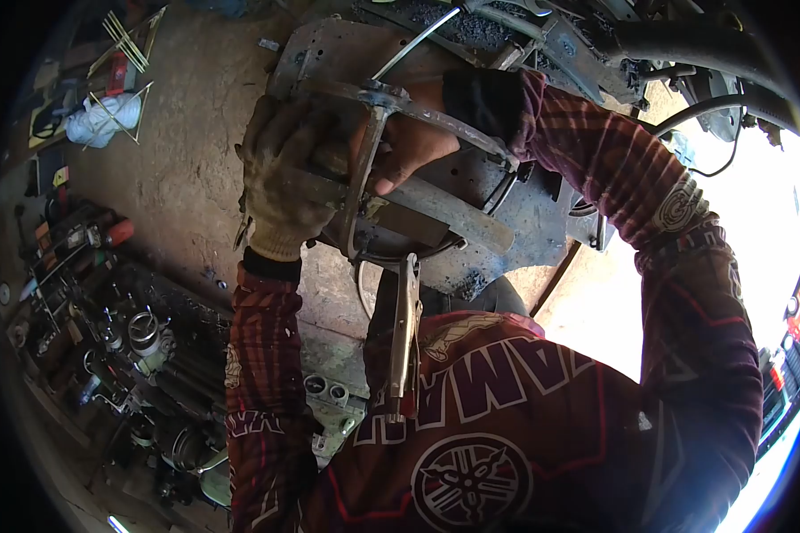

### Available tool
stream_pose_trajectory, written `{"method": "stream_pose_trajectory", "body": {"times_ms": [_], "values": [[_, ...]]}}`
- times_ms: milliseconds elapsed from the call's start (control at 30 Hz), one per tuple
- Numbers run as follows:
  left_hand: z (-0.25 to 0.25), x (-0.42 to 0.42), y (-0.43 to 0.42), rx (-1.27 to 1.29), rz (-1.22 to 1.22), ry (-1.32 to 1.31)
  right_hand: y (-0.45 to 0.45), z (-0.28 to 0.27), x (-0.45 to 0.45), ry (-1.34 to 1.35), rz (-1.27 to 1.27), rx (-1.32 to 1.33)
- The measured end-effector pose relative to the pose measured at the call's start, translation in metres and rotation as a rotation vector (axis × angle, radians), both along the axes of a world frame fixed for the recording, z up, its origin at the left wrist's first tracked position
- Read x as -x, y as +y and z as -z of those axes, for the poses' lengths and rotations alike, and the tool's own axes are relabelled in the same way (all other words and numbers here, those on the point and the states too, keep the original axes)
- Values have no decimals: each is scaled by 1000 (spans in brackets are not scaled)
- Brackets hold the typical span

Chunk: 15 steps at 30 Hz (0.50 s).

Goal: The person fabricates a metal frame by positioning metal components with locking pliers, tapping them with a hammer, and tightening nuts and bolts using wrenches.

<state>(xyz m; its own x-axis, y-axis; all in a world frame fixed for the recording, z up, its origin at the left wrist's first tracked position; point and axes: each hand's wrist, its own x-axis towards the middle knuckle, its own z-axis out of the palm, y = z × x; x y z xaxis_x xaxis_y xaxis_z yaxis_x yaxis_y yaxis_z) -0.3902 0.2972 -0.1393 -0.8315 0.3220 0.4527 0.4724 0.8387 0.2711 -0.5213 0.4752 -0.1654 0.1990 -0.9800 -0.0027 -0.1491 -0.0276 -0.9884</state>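
Observation:
A worn grey-brown work glove covers my left hand [286, 173], whose fingers curl closed over a dark part at the left side of a welded metal frame [362, 182]. What lies under those fingers is hidden. Bare and bent inward, my right hand [418, 138] reaches behind the frame's curved upper bar. Its thumb points down beside the upright bar, near a flat metal strip [458, 213]; the other fingers are mostly hidden, and what they grip does not show. Locking pliers [406, 324] hang from the frame's lower edge, handles toward my chest.
Beneath the frame lies a large steel plate [320, 49] with holes and dark metal filings. A thin metal rod [415, 43] slants above the hands. Tools and machine parts [147, 333] crowd the left side. A white bag [105, 120] sits at upper left; thick dark tubes [684, 43] fill the upper right.

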Motion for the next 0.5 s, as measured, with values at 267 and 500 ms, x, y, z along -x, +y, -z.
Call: {"method": "stream_pose_trajectory", "body": {"times_ms": [267,500], "values": [[3,-1,-4,-102,19,0,15,27,18,7,247,319],[-1,1,1,-22,-5,12,15,-26,15,-181,301,-373]]}}
